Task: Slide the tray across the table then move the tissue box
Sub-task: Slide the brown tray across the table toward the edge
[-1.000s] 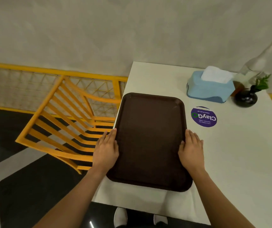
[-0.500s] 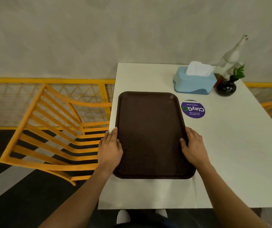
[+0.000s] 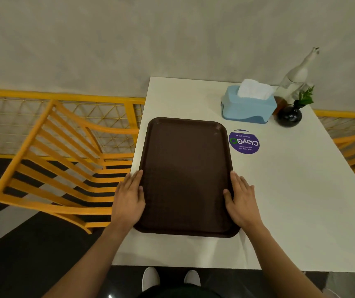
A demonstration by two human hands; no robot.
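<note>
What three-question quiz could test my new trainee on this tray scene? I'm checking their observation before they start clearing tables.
1. True or false: the tray carries dishes.
2. Which lies nearest the tray's far right corner? A) tissue box B) purple sticker C) black vase
3. Fill in: the left hand and right hand rest on the tray's long ____.

Key: 1 false; 2 B; 3 edges.
</note>
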